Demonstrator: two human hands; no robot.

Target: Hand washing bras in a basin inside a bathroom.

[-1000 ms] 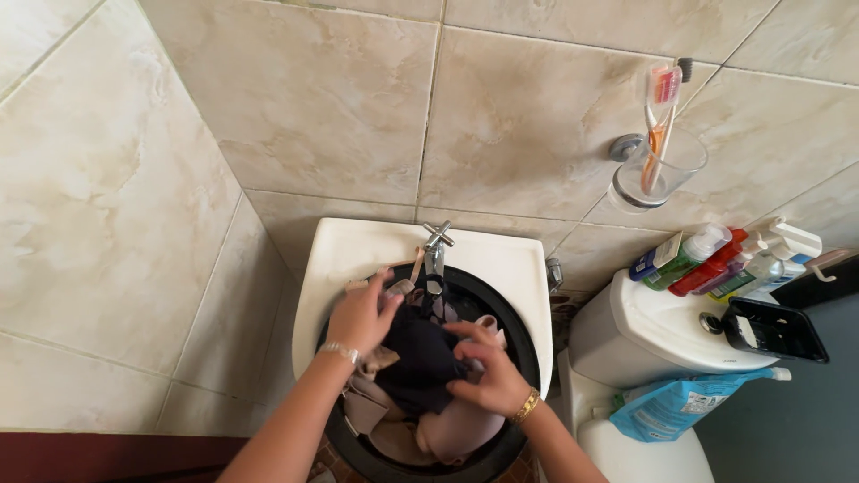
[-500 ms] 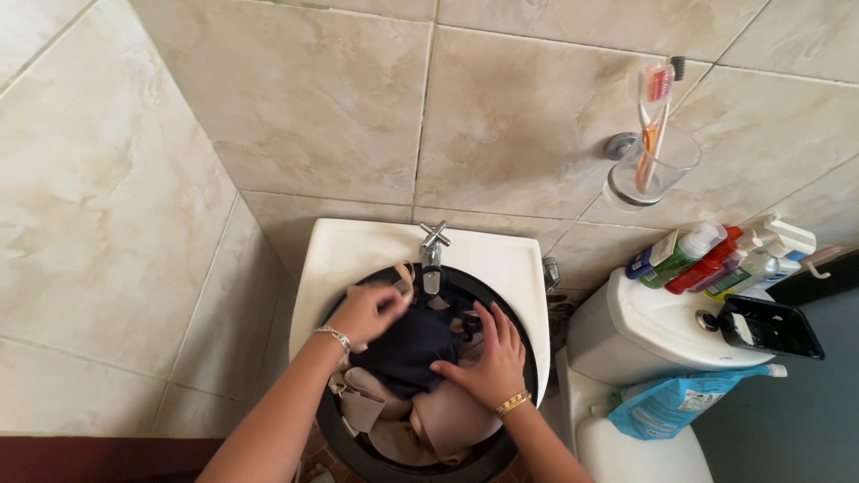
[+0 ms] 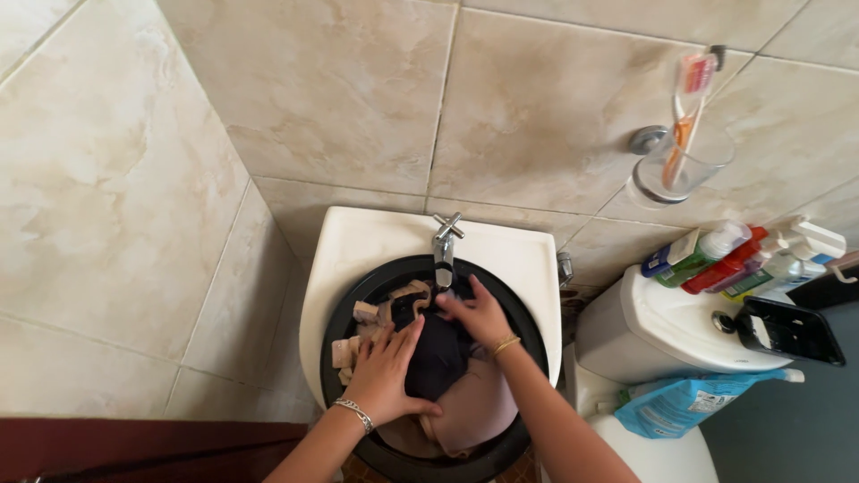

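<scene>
A white ceramic wall sink [image 3: 358,250] sits at the centre, seen from above, with a round black plastic basin [image 3: 528,344] resting inside it. The basin is packed with wet garments: a dark navy cloth [image 3: 438,353] on top, and beige and pale pink underwear [image 3: 474,407] beneath and around it. The left hand [image 3: 386,376], fingers spread flat, presses on the dark cloth from 7 o'clock. The right hand [image 3: 479,315], fingers also spread, presses its far end at 12 o'clock, just under the chrome tap [image 3: 444,241]. The tap spout hangs directly over the right hand, leaving little room above. At 3 o'clock stands a white toilet tank [image 3: 653,331], close beside the sink, carrying a row of coloured plastic bottles [image 3: 716,255] and a black rectangular holder [image 3: 787,331]. A blue plastic pouch [image 3: 680,402] lies below. At 1 o'clock a glass cup with toothbrushes [image 3: 678,161] is mounted on the beige marbled wall tiles [image 3: 224,134].
</scene>
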